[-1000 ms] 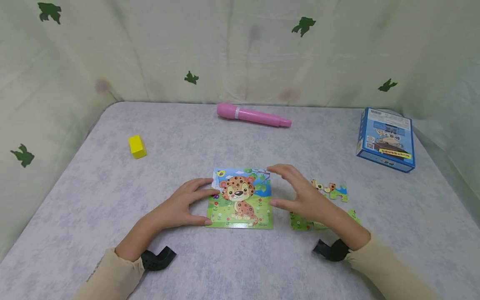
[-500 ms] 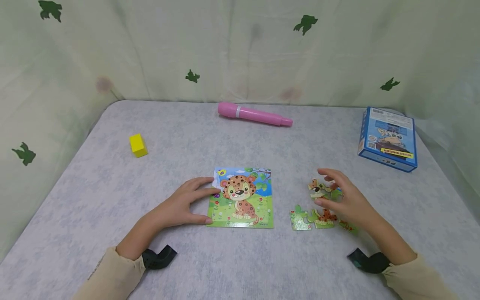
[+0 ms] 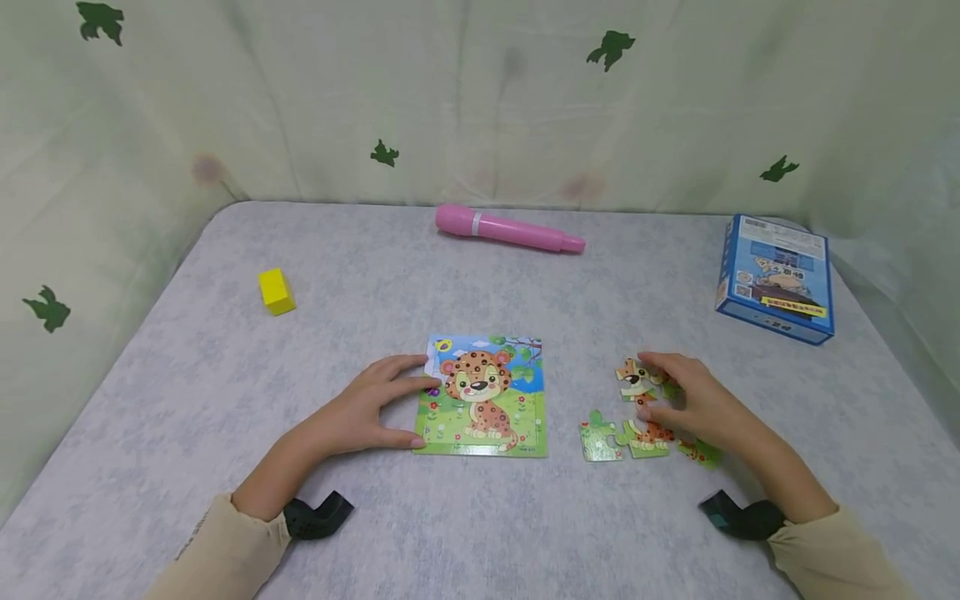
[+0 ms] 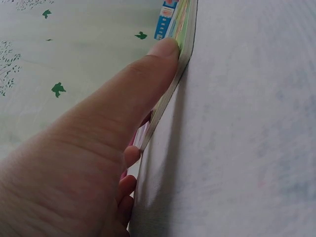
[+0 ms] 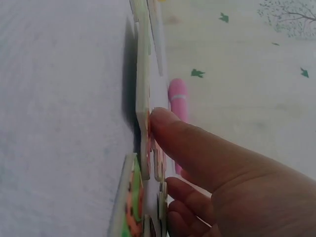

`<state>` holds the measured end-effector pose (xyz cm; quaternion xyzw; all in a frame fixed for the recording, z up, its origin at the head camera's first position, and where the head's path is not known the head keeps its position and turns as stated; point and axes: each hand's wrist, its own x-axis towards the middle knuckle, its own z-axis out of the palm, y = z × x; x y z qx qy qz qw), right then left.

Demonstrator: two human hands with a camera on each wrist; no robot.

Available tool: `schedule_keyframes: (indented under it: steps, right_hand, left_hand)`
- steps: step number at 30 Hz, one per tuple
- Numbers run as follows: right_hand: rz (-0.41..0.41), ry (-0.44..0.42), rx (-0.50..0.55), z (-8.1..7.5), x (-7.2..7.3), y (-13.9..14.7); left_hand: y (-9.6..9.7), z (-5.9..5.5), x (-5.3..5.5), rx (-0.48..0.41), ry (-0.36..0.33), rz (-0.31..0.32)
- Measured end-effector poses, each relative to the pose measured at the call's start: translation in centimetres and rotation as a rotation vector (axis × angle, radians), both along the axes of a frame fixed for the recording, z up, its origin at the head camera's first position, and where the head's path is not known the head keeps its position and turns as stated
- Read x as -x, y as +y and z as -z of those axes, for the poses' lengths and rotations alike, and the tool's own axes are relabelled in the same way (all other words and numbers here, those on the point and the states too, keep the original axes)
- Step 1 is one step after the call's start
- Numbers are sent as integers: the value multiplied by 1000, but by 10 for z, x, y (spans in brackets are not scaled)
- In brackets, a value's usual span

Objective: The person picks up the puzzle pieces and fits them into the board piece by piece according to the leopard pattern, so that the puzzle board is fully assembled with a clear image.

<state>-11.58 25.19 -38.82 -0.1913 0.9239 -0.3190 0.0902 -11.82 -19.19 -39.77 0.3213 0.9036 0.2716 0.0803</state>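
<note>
A finished-looking leopard picture puzzle [image 3: 487, 396] lies flat in its square frame in the head view. My left hand [image 3: 367, 407] rests at its left edge, thumb low and fingers spread higher up; in the left wrist view the thumb [image 4: 143, 79] touches the edge. To the right, several loose jigsaw pieces with leopard and grass prints lie grouped, including a green corner piece [image 3: 601, 442] and a leopard face piece [image 3: 634, 379]. My right hand [image 3: 705, 408] is over this group, partly covering it. Its thumb [image 5: 173, 126] touches a piece in the right wrist view, with the fingers apart from it.
A yellow block [image 3: 277, 292] sits at the left of the table [image 3: 375, 275]. At the back lies a pink stick-like toy or pen [image 3: 517, 232]. The blue box [image 3: 777, 279] stands at the back right, before a pale curtain [image 3: 487, 100].
My right hand has left the puzzle's right edge and moved right to the loose pieces, then settled lower onto them. My left hand has stayed at the puzzle's left edge.
</note>
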Motion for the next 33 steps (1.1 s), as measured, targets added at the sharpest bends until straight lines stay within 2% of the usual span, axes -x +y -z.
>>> schedule_keyframes:
  steps: [4,16,25,29,33]
  right_hand:
    - [-14,19,-56,-1,-1,-1]
    - [-26,35,-96,-2,4,-7]
    - [32,51,-47,-5,3,-11]
    - [45,117,4,-13,0,-19]
    - [14,199,71,-24,-3,-35]
  left_hand:
    - [0,-1,0,1,-2,1]
    - [-1,-1,-1,-5,3,2]
    - [0,0,-1,-8,7,5]
    - [0,0,-1,-4,3,3]
    - [0,0,0,-3,0,2]
